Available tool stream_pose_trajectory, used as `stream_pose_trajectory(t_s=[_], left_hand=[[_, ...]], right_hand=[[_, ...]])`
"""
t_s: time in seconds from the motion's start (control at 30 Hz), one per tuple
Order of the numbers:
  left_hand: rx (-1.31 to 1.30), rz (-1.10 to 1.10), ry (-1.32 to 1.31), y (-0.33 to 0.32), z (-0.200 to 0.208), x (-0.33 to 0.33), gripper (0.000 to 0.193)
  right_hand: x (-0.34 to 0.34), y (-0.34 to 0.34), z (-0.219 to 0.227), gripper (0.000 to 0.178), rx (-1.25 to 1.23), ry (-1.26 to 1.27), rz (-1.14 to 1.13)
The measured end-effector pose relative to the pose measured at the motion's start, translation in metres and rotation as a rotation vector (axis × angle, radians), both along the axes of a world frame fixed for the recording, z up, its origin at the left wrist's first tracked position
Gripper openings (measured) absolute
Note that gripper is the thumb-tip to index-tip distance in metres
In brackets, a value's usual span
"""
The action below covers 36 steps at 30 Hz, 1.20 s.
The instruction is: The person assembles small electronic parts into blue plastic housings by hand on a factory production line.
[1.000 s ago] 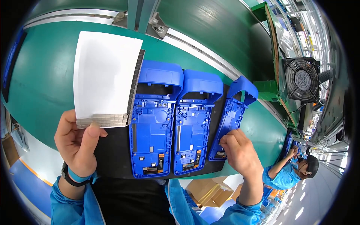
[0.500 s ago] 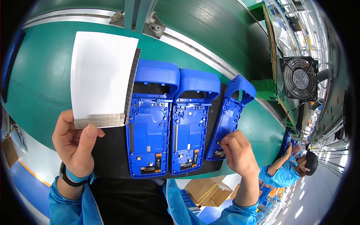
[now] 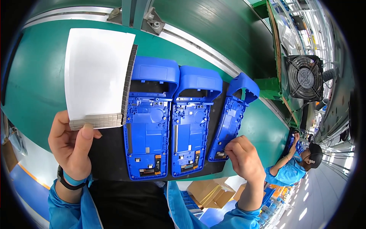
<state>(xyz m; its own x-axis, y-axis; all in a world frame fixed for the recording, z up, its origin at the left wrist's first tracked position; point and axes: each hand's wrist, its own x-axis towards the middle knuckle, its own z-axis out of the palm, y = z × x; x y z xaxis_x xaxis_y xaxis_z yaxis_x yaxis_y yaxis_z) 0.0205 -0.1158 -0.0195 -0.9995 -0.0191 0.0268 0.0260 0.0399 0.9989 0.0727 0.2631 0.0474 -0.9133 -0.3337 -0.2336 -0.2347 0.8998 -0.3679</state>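
Observation:
My left hand (image 3: 72,152) holds up a white sheet (image 3: 97,72) by its lower end, thumb in front. Rows of small grey foam-like pads (image 3: 103,120) line the sheet's bottom and right edges. Three blue plastic housings with handle-like tops lie side by side: a left housing (image 3: 146,131), a middle housing (image 3: 191,131) and a tilted right housing (image 3: 227,124). Fingers pinched, my right hand (image 3: 247,160) is at the lower right part of the right housing. Whatever is between those fingertips is hidden or too small to name; contact with the housing cannot be made out.
The housings rest on a black mat (image 3: 110,160) over a green tabletop (image 3: 42,76). A metal rail with a bracket (image 3: 153,23) runs behind. At right stand a fan (image 3: 305,78) and a co-worker in blue (image 3: 288,170). A cardboard box (image 3: 209,191) sits below the table edge.
The whole view has shifted slightly, so the sheet and housings appear a little further left and up. My right hand stays pinched near the right housing's lower end.

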Motion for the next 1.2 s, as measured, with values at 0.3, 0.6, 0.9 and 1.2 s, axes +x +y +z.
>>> stream_pose_trajectory(t_s=[0.3, 0.6, 0.9, 1.2], left_hand=[[-0.006, 0.010, -0.006, 0.001, 0.000, 0.000, 0.030], [-0.005, 0.012, -0.003, -0.001, 0.000, 0.001, 0.031], [0.003, 0.005, -0.009, 0.001, 0.002, -0.002, 0.030], [0.025, -0.008, -0.024, -0.001, 0.001, 0.001, 0.029]], right_hand=[[-0.003, 0.001, 0.000, 0.016, -0.009, -0.014, 0.018], [-0.004, -0.002, 0.002, 0.015, 0.012, -0.040, 0.019], [0.001, 0.001, 0.001, 0.021, -0.038, 0.011, -0.049], [0.053, -0.016, -0.005, 0.059, 0.141, 0.136, -0.109]])
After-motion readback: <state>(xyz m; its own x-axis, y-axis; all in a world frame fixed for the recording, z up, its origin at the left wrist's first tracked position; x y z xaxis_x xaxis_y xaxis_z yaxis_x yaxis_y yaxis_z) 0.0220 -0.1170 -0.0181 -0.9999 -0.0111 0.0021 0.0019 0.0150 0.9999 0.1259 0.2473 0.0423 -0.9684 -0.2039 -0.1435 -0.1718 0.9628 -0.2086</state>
